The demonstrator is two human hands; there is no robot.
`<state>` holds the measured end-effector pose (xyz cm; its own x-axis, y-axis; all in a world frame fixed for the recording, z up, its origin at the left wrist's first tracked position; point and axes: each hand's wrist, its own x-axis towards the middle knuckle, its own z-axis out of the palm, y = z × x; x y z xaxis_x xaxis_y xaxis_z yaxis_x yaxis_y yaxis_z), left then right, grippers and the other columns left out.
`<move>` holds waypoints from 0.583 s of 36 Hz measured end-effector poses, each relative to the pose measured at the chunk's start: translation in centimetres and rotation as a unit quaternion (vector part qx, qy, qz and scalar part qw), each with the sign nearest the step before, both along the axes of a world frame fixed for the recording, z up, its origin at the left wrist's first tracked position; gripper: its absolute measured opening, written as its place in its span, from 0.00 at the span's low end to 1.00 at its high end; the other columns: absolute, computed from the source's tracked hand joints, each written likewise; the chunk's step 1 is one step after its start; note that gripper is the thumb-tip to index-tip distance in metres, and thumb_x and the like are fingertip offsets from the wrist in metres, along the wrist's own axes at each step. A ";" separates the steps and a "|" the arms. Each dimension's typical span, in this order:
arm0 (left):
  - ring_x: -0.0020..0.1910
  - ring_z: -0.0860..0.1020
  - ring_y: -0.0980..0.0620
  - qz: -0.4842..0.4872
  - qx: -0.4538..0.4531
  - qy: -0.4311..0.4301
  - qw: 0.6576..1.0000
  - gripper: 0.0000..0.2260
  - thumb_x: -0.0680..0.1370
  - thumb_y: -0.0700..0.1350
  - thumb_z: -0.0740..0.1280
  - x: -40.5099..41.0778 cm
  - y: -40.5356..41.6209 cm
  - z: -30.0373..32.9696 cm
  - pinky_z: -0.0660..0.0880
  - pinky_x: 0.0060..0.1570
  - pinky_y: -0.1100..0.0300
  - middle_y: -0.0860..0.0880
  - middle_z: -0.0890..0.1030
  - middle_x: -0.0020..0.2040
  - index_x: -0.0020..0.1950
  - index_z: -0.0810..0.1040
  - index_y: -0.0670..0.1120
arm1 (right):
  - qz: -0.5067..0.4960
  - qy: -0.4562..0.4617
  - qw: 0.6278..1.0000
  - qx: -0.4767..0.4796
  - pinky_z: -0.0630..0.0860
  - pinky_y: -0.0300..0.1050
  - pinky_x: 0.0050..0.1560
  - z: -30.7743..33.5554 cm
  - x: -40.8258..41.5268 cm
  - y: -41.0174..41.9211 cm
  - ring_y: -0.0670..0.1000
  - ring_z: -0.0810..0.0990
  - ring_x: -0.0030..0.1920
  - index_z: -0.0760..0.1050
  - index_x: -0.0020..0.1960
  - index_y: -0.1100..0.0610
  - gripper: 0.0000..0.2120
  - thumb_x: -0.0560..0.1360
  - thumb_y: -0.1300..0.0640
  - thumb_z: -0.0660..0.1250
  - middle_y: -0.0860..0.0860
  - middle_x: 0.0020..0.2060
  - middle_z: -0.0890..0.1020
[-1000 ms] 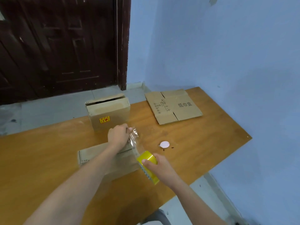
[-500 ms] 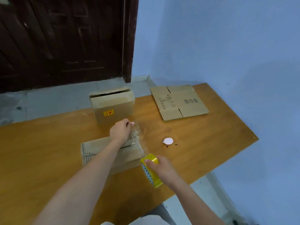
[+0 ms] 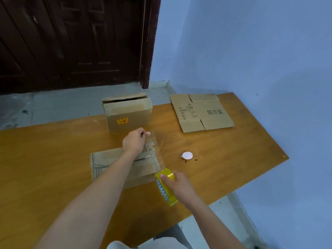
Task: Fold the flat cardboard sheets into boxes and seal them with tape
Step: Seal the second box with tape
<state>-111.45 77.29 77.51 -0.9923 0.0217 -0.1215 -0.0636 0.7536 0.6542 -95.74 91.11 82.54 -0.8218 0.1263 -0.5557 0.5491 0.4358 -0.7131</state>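
Observation:
A folded cardboard box lies on the wooden table in front of me. My left hand pinches the free end of a clear tape strip above the box's far right corner. My right hand grips a yellow tape roll at the box's near right corner. The strip stretches between the two hands over the box's right end. A second, assembled box with a yellow-red label stands behind. A flat cardboard sheet lies at the far right.
A small white round disc lies on the table right of the box, with dark specks beside it. A blue wall runs along the table's right side. A dark wooden door and grey floor lie beyond the table's far edge.
The tape strip has grown longer: my right hand pulled the roll slightly toward me while my left hand kept the end in place. The camera tilted a little.

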 end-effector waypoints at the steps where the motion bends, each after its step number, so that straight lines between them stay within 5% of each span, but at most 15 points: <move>1: 0.38 0.76 0.51 0.000 -0.001 -0.001 1.000 0.11 0.80 0.54 0.60 0.0 0.0 0.0 0.70 0.33 0.60 0.51 0.79 0.40 0.45 0.75 0.49 | 0.001 0.000 1.000 0.000 0.78 0.48 0.45 0.0 0.0 0.0 0.55 0.82 0.45 0.77 0.49 0.59 0.16 0.76 0.46 0.64 0.57 0.44 0.83; 14: 0.38 0.76 0.53 -0.007 -0.052 -0.086 0.995 0.12 0.80 0.53 0.60 -0.9 0.3 -0.2 0.70 0.32 0.61 0.51 0.79 0.41 0.45 0.77 0.48 | 0.005 -0.006 1.000 0.007 0.77 0.54 0.52 -1.6 -0.1 -0.2 0.56 0.82 0.48 0.77 0.51 0.59 0.18 0.75 0.44 0.64 0.57 0.46 0.83; 21: 0.51 0.77 0.45 -0.038 0.038 -0.227 0.972 0.13 0.77 0.52 0.67 -2.8 -0.2 0.3 0.73 0.54 0.51 0.45 0.80 0.48 0.47 0.81 0.42 | 0.014 0.005 1.000 0.006 0.77 0.51 0.48 -2.1 -0.2 -0.4 0.52 0.80 0.44 0.76 0.48 0.55 0.13 0.76 0.45 0.64 0.50 0.40 0.80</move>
